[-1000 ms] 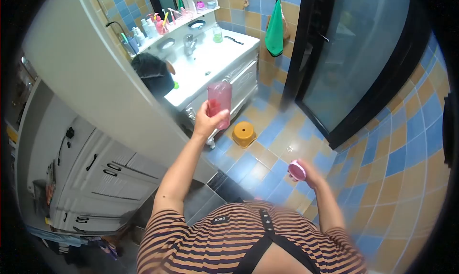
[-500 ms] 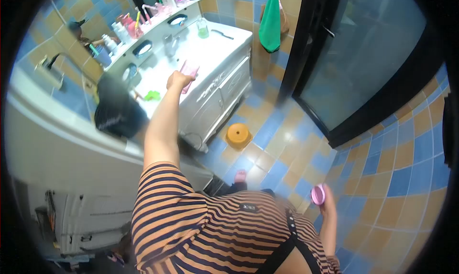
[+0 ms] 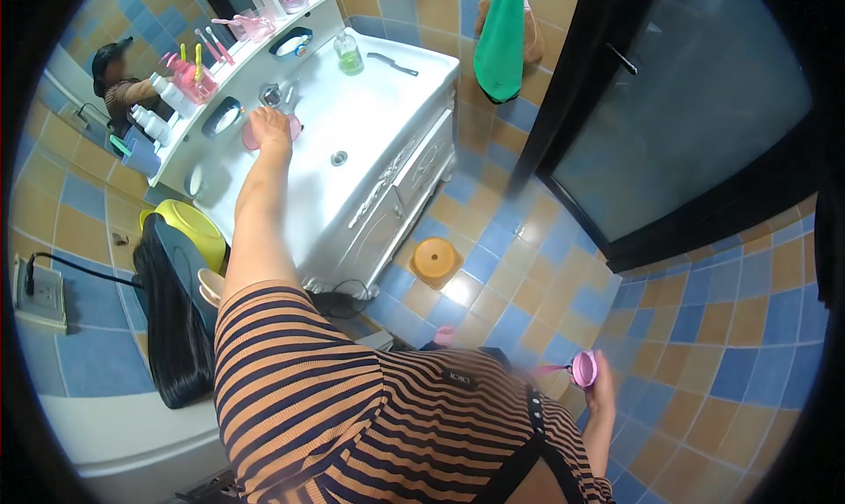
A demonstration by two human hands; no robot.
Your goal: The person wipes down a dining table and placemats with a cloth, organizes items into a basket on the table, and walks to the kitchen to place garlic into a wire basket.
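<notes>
My left hand [image 3: 270, 130] is over the white sink at the tap [image 3: 270, 95], its fingers closed on a pink object [image 3: 297, 128]. Pink shows on both sides of the fingers, but the hand covers most of the object and its kind is unclear. Low on the right, my right hand [image 3: 601, 394] grips a small pink-purple round container [image 3: 584, 369] with its open, rimmed end in view. A thin pink streak [image 3: 553, 368] juts from its left side, blurred. The sink drain [image 3: 339, 158] lies right of my left hand.
A glass bottle with green liquid [image 3: 349, 55] and a dark comb [image 3: 393, 64] rest on the counter. Pump bottles [image 3: 189, 77] line the shelf. Long black hair [image 3: 172, 328] hangs beside a yellow basin [image 3: 194, 231]. An orange stool [image 3: 437, 262] stands on the tiles.
My left hand has moved from the sink's front edge back to the tap with the pink object. The view has shifted left, bringing in the basin. My right hand still holds the round container.
</notes>
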